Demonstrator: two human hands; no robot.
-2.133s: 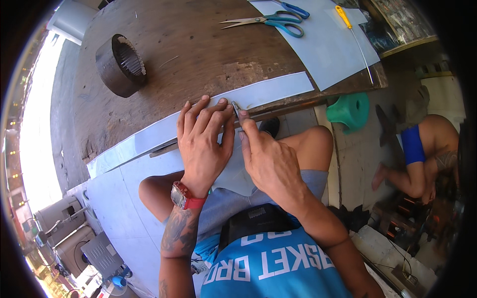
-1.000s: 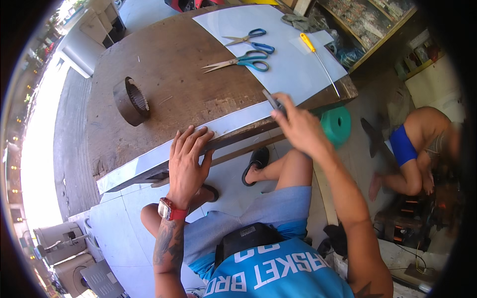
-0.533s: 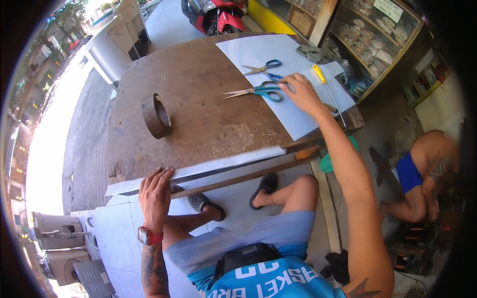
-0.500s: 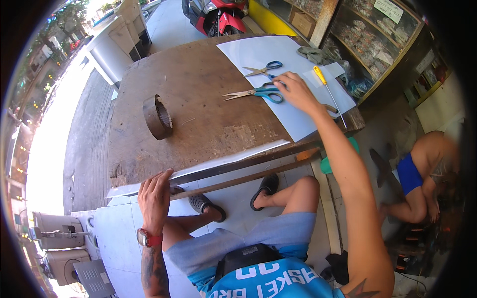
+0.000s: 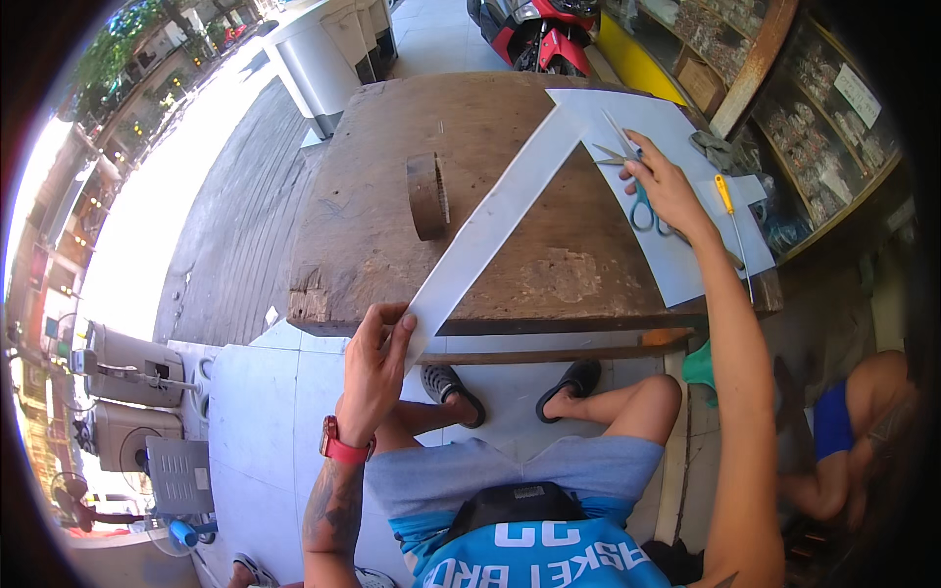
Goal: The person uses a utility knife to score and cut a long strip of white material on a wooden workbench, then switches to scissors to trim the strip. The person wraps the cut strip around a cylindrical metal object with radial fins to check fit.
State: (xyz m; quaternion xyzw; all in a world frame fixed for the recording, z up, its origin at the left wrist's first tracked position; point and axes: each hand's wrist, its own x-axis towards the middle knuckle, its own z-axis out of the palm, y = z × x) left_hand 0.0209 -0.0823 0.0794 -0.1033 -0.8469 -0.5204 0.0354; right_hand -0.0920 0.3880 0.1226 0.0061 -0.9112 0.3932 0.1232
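Note:
My left hand (image 5: pixel 377 348) pinches the lower end of a long white strip (image 5: pixel 490 220), raised diagonally across the wooden workbench (image 5: pixel 353 269). My right hand (image 5: pixel 662 186) is closed on a pair of scissors (image 5: pixel 616 125), blades pointing up-left, over a white sheet (image 5: pixel 667 274). Teal-handled scissors (image 5: pixel 644 216) lie just beneath this hand, partly covered. A screwdriver (image 5: pixel 724 193) with a yellow handle rests at the sheet's right. Left of the strip stands a dark ring (image 5: pixel 423 196) with a toothed inside.
Behind the bench are a red scooter (image 5: pixel 561 49) and a pale counter (image 5: pixel 309 54). Shelved display cases (image 5: pixel 818 137) line the right. Another person (image 5: pixel 833 421) in blue shorts is low at right. A green stool (image 5: pixel 698 370) is under the bench; appliances (image 5: pixel 132 367) stand at left.
My left hand has lifted the strip from the bench's front edge into a diagonal. My right hand has moved onto the scissors and closed on one pair. The view has shifted upward.

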